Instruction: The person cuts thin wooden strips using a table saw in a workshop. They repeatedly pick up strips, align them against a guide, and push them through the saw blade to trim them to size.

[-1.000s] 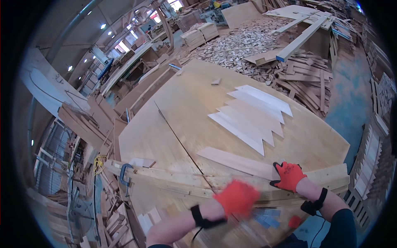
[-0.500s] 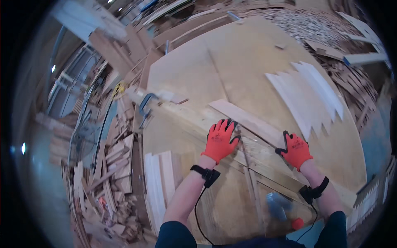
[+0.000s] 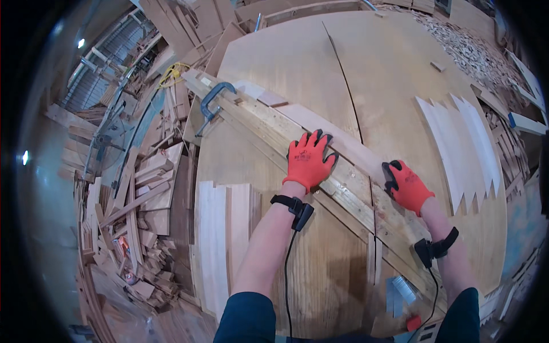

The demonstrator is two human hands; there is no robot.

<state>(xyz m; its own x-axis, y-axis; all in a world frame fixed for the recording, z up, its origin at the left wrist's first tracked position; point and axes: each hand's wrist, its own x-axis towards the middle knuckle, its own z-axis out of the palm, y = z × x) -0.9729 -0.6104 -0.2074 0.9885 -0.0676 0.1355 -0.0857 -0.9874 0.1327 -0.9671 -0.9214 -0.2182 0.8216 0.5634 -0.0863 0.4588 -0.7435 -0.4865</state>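
Observation:
My left hand (image 3: 310, 160), in a red glove with black fingertips, lies flat with fingers spread on a long wooden beam (image 3: 257, 123). Its fingertips reach the near edge of a thin pale board (image 3: 343, 139) lying along the beam's far side. My right hand (image 3: 409, 186), gloved the same way, has its fingers curled at the board's right end, closed on it. By the board's left end lies a small wooden piece (image 3: 271, 98); I cannot tell whether they touch. A blue-grey C-clamp (image 3: 213, 102) sits on the beam's far left end.
Pale boards with jagged ends (image 3: 457, 148) lie at right on the large wooden panel (image 3: 286, 51). More strips (image 3: 223, 228) are stacked at left. Silvery metal strips (image 3: 400, 294) and a small red object (image 3: 413, 323) lie near me. Offcuts (image 3: 143, 246) heap up at left.
The thin board has shifted left along the beam, closing the gap toward the small wooden piece. My right hand has gone with its end. The whole view has also shifted.

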